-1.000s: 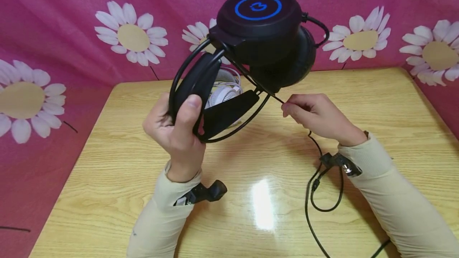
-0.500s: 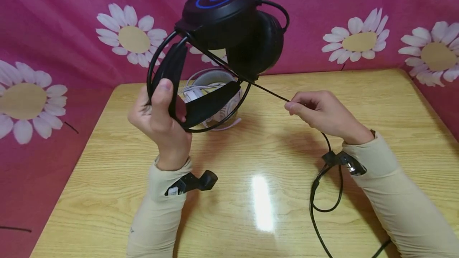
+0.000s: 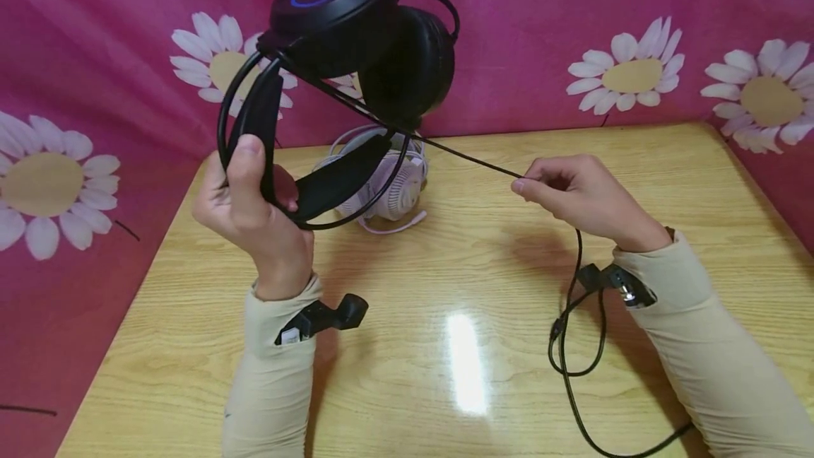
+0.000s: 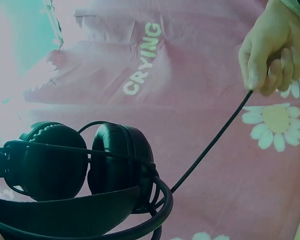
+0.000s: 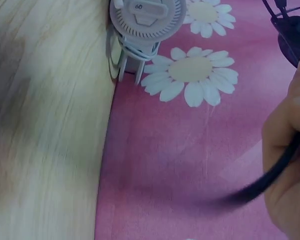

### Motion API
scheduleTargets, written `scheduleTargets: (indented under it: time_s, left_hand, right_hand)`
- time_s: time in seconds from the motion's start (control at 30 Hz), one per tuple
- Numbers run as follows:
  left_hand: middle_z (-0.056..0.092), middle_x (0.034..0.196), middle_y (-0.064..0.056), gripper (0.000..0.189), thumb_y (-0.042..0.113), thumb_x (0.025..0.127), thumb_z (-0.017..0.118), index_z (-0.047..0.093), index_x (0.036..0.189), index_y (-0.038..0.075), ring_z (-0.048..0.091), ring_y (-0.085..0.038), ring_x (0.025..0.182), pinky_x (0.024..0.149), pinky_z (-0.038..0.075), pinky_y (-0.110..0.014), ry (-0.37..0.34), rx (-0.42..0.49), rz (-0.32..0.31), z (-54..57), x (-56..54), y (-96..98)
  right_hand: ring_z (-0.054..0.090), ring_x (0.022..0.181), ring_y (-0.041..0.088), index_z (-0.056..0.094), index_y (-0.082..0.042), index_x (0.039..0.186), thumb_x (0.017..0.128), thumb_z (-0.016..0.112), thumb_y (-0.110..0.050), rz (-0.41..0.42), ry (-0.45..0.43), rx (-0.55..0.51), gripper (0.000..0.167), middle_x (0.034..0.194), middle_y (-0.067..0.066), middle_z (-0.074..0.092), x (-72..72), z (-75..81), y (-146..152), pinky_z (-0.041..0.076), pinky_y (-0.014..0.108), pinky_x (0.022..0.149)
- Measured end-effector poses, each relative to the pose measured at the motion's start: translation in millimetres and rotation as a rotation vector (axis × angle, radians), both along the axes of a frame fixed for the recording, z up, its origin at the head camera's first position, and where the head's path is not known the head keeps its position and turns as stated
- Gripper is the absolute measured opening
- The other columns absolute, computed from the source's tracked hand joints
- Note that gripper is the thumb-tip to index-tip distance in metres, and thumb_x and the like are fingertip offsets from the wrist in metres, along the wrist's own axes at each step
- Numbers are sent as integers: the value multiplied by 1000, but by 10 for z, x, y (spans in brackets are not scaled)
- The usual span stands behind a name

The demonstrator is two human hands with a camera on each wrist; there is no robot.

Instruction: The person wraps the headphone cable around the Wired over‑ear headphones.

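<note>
My left hand (image 3: 254,232) grips the headband of a pair of black headphones (image 3: 333,27), held up off the table. Their ear cups point upward, and a blue ring shows on the outer cup. From the headphones a thin black cable (image 3: 470,159) runs taut to my right hand (image 3: 581,196), which pinches it between thumb and fingers. In the left wrist view the padded cups (image 4: 122,165) lie side by side, with the right hand (image 4: 272,50) at the upper right. Beyond that hand, the cable hangs down and loops on the table.
Behind the black headphones, a white headset (image 3: 400,193) with a boom microphone (image 3: 407,221) sits on the wooden table (image 3: 407,345), partly hidden. A pink cloth (image 3: 509,55) printed with daisies hangs behind and at the sides. Loose cable coils (image 3: 575,366) lie near the right forearm.
My left hand has carried the black headphones leftward, away from the right hand. The right hand has shifted slightly right, and a longer stretch of cable now spans between them. More of the white headset shows.
</note>
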State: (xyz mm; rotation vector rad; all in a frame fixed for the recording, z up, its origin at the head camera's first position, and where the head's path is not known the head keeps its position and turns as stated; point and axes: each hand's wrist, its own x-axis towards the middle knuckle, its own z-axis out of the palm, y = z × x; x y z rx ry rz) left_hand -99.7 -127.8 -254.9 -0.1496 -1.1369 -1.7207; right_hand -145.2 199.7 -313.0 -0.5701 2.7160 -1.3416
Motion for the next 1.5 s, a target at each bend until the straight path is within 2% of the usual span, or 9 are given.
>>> scheduleTargets:
  time_s: [0.2,0.3,0.43,0.7,0.87,1.1,1.3,1.4,1.5]
  left_hand:
    - [47,48,1,27,13,90,56,60,64,9,42,-14,39,41,36,-23,-22,13,97,23,-5,-131]
    - [47,48,0,27,13,90,56,60,64,8,43,-15,40,42,37,-23,-30,35,131,48,-2,-193]
    - [47,50,0,27,13,89,57,58,63,9,43,-15,40,43,38,-22,-34,58,164,73,-7,-248]
    - [47,51,-1,27,14,89,58,59,63,9,45,-17,42,45,41,-23,-33,48,188,65,-59,-309]
    - [45,50,-3,30,14,90,59,55,60,11,43,-19,42,44,41,-24,-20,66,186,55,-90,-356]
    - [47,51,0,29,12,90,59,58,61,11,45,-16,41,44,41,-23,-45,63,208,20,-113,-371]
    - [47,52,0,27,14,90,60,60,63,12,45,-18,42,44,40,-23,-59,27,218,-22,-140,-370]
    - [47,52,0,27,15,90,61,61,63,13,45,-18,41,44,40,-23,-62,23,212,-34,-154,-356]
    - [46,51,2,27,14,89,61,60,63,13,44,-15,40,43,39,-22,-80,20,203,-40,-160,-336]
  right_hand:
    - [42,53,13,69,-15,86,100,67,-35,-22,-52,-53,24,60,-5,44,13,37,74,36,33,49]
    - [49,49,17,68,-13,90,101,65,-35,-22,-56,-81,25,56,-3,47,6,56,106,40,34,48]
    - [61,51,22,67,-10,92,103,63,-31,-28,-17,-112,24,59,1,55,9,85,130,48,32,51]
    - [69,56,21,68,-7,97,103,63,-23,-59,43,-174,17,66,2,61,130,221,162,54,30,55]
    - [69,59,19,66,-4,96,104,60,-16,-29,86,-236,16,69,3,62,214,329,156,60,30,62]
    - [69,60,19,64,3,95,100,61,-2,41,20,-567,8,71,6,66,324,390,167,61,29,64]
    - [66,58,24,62,11,98,98,53,13,99,16,-811,9,76,13,64,420,427,138,60,34,60]
    - [67,62,25,59,14,106,99,43,17,212,20,-932,17,85,15,65,442,440,126,60,35,59]
    - [65,61,25,56,16,116,100,34,20,350,41,-1002,28,90,15,65,450,445,111,56,35,50]
